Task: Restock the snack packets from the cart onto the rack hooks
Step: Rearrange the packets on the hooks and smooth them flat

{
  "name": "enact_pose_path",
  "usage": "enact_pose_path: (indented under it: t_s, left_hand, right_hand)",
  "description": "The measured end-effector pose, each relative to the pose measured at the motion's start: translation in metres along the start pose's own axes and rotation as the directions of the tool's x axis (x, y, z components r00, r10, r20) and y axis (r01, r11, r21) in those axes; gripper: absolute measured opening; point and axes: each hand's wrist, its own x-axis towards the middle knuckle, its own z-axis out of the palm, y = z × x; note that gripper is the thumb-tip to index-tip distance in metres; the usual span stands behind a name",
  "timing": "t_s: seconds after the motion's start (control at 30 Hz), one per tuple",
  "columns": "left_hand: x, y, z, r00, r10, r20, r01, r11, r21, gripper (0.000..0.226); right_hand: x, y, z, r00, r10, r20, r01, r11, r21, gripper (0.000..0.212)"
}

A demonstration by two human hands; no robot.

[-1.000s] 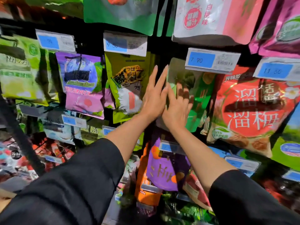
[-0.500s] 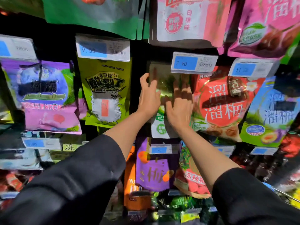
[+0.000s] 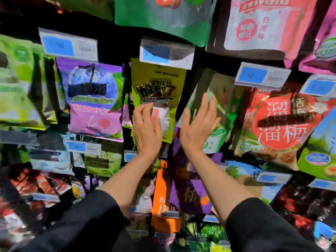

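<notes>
Head view: hands point(image 3: 147, 128) flat on hanging snack packets point(image 3: 158, 91).

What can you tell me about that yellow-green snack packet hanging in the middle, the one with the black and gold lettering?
The yellow-green packet is a glossy, plastic-looking pouch hanging upright from the rack, its top tucked behind a blue and white price tag. Bold black and gold lettering crosses its upper half; a white spiky patch sits lower down. The left hand lies across its lower part, fingers straight.
</notes>
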Motion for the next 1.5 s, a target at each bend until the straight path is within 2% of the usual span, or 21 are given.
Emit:
enact_pose_path:
  t_s: [0.07, 0.1, 0.2, 0.27, 0.33, 0.4, 0.47, 0.57, 0.67, 0.77, 0.8, 0.83, 0.87, 0.93, 0.97, 1.03, 1.1, 1.23, 1.3, 1.4, 1.5]
  left_hand:
    - [0.0, 0.006, 0.003, 0.995, 0.084, 0.053, -0.08, 0.994, -0.07, 0.036]
    - [0.0, 0.012, 0.007, 0.986, 0.136, 0.094, -0.123, 0.985, -0.123, 0.038]
    - [0.0, 0.031, 0.032, 0.924, 0.289, 0.25, -0.231, 0.943, -0.238, 0.043]
    - [0.001, 0.045, 0.056, 0.842, 0.404, 0.357, -0.342, 0.912, -0.226, 0.05]
    - [0.002, 0.06, 0.076, 0.749, 0.453, 0.482, -0.479, 0.875, -0.078, 0.058]
    - [0.001, 0.074, 0.088, 0.717, 0.332, 0.613, -0.543, 0.818, 0.192, 0.07]
    - [-0.002, 0.082, 0.096, 0.734, 0.149, 0.663, -0.49, 0.792, 0.364, 0.093]
    - [-0.009, 0.085, 0.107, 0.732, -0.009, 0.681, -0.396, 0.807, 0.437, 0.106]
    - [-0.002, 0.084, 0.114, 0.713, -0.091, 0.695, -0.355, 0.808, 0.47, 0.092]
    - [0.011, 0.08, 0.122, 0.704, -0.183, 0.686, -0.222, 0.861, 0.457, 0.065]
    - [0.015, 0.075, 0.126, 0.706, -0.202, 0.679, -0.174, 0.879, 0.443, 0.058]
    - [0.018, 0.069, 0.129, 0.714, -0.201, 0.671, -0.129, 0.904, 0.408, 0.058]
    - [0.021, 0.063, 0.132, 0.727, -0.19, 0.66, -0.077, 0.932, 0.353, 0.071]
    - [0.027, 0.059, 0.133, 0.73, -0.188, 0.658, 0.076, 0.978, 0.195, 0.122]
    - [0.029, 0.058, 0.133, 0.733, -0.189, 0.654, 0.171, 0.981, 0.091, 0.137]
    - [0.032, 0.055, 0.139, 0.713, -0.243, 0.658, 0.374, 0.925, -0.064, 0.145]
    - [0.036, 0.053, 0.144, 0.692, -0.301, 0.656, 0.505, 0.851, -0.143, 0.14]
    - [0.029, 0.05, 0.151, 0.755, -0.315, 0.575, 0.507, 0.836, -0.208, 0.112]
    - [0.016, 0.051, 0.15, 0.793, -0.304, 0.527, 0.466, 0.861, -0.205, 0.106]
    - [-0.006, 0.062, 0.138, 0.845, -0.288, 0.451, 0.386, 0.912, -0.141, 0.09]
    - [-0.019, 0.071, 0.128, 0.882, -0.254, 0.397, 0.326, 0.937, -0.124, 0.096]
  right_hand:
    - [0.016, 0.005, -0.004, 0.965, 0.261, 0.0, -0.26, 0.963, -0.076, 0.057]
    - [0.022, 0.011, -0.005, 0.943, 0.329, 0.059, -0.319, 0.938, -0.133, 0.053]
    - [0.032, 0.025, -0.009, 0.935, 0.28, 0.219, -0.247, 0.954, -0.168, 0.046]
    - [0.038, 0.036, -0.015, 0.954, 0.223, 0.202, -0.214, 0.975, -0.065, 0.047]
    - [0.047, 0.051, -0.025, 0.95, 0.279, 0.138, -0.29, 0.955, 0.069, 0.056]
    - [0.062, 0.072, -0.035, 0.94, 0.327, 0.093, -0.34, 0.917, 0.21, 0.052]
    - [0.078, 0.089, -0.044, 0.91, 0.373, 0.183, -0.415, 0.843, 0.342, 0.043]
    - [0.091, 0.114, -0.054, 0.883, 0.339, 0.326, -0.455, 0.791, 0.41, 0.046]
    - [0.105, 0.141, -0.056, 0.874, 0.338, 0.349, -0.476, 0.74, 0.475, 0.057]
    - [0.116, 0.148, -0.064, 0.797, 0.463, 0.387, -0.595, 0.71, 0.377, 0.062]
    - [0.117, 0.151, -0.064, 0.777, 0.458, 0.432, -0.617, 0.689, 0.381, 0.065]
    - [0.117, 0.15, -0.062, 0.77, 0.439, 0.463, -0.623, 0.673, 0.399, 0.072]
    - [0.117, 0.153, -0.058, 0.78, 0.399, 0.482, -0.607, 0.672, 0.425, 0.08]
    - [0.115, 0.148, -0.052, 0.802, 0.324, 0.502, -0.558, 0.706, 0.436, 0.083]
    - [0.115, 0.147, -0.047, 0.83, 0.271, 0.488, -0.505, 0.737, 0.45, 0.081]
    - [0.112, 0.14, -0.043, 0.871, 0.212, 0.444, -0.424, 0.78, 0.46, 0.077]
    - [0.11, 0.14, -0.037, 0.886, 0.196, 0.42, -0.397, 0.789, 0.469, 0.081]
    - [0.106, 0.134, -0.037, 0.864, 0.222, 0.452, -0.456, 0.727, 0.514, 0.068]
    - [0.102, 0.13, -0.034, 0.875, 0.254, 0.412, -0.457, 0.713, 0.532, 0.069]
    - [0.095, 0.13, -0.034, 0.901, 0.287, 0.324, -0.425, 0.733, 0.532, 0.058]
    - [0.087, 0.134, -0.038, 0.915, 0.261, 0.307, -0.39, 0.765, 0.513, 0.062]
